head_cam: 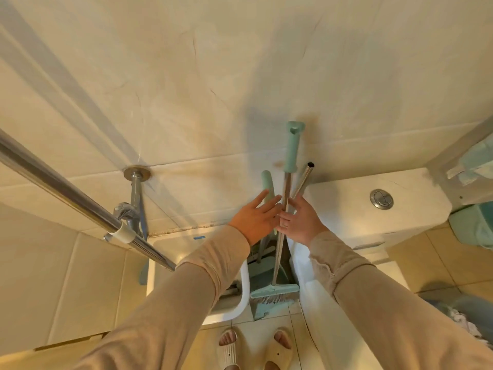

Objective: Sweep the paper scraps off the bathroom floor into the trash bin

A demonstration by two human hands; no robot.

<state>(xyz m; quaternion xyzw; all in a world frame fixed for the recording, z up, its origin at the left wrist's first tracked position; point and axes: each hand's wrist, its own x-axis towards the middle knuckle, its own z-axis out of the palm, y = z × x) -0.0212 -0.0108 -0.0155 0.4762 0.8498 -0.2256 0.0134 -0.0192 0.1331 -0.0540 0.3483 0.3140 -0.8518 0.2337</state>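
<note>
A broom (291, 153) with a mint-green grip and a metal shaft leans against the tiled wall, its green head (274, 291) down on the floor beside the toilet. A green dustpan (264, 271) with a short green handle (266, 182) stands behind it, and a bare metal tube (304, 180) leans next to the broom. My left hand (253, 217) is spread open just left of the broom shaft. My right hand (301, 222) is open just right of the shaft, its fingers near or touching it. No paper scraps show.
A white toilet cistern (400, 217) with a chrome flush button (381, 199) stands right of the broom. A chrome rail (66, 190) crosses on the left above a tap (125, 212). A white stool (240, 303) stands left of the dustpan. A bin (464, 313) with white scraps sits at the right edge.
</note>
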